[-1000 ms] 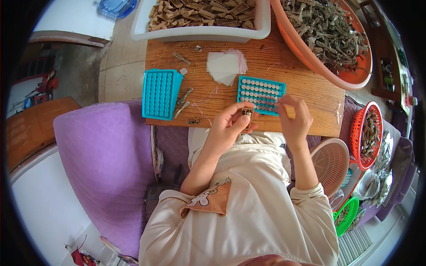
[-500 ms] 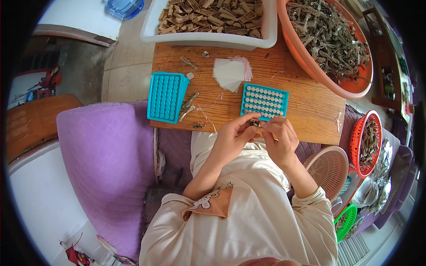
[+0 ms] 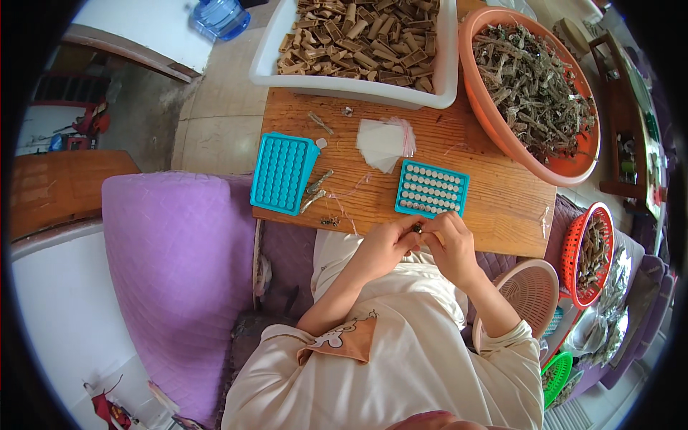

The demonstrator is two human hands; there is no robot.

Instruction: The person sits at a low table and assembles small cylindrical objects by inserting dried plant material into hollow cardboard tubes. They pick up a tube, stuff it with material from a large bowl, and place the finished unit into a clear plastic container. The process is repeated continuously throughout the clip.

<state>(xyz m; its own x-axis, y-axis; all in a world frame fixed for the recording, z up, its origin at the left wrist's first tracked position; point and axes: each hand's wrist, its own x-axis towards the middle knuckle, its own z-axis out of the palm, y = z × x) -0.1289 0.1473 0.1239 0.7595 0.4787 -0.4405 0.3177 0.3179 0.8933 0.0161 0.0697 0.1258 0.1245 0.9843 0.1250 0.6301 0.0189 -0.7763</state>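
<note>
At the near edge of the table, my left hand (image 3: 389, 247) and my right hand (image 3: 453, 247) meet with bent fingers. Pinched between their fingertips is a small dark piece (image 3: 418, 228), too small to name and partly hidden by the fingers. Just beyond my hands lies a turquoise tray (image 3: 465, 189) holding rows of small whitish round pieces. Farther left sit stacked turquoise trays (image 3: 276, 174) with round hollows. Between the trays are dried, stick-like pieces (image 3: 316, 192), and some dark crumbs (image 3: 330, 221) lie by the table edge.
A white tub (image 3: 261, 64) of brown trough-shaped pieces stands at the back, beside an orange basin (image 3: 473, 86) heaped with dried plant stems. Clear plastic bags (image 3: 383, 143) lie on the wooden table (image 3: 494, 208). Red (image 3: 570, 254), beige (image 3: 534, 287) and green baskets (image 3: 561, 380) stand at right.
The view has shifted, so the table and its contents appear lower. My hands have drawn slightly back from the filled tray, with the small dark piece still between their fingers.
</note>
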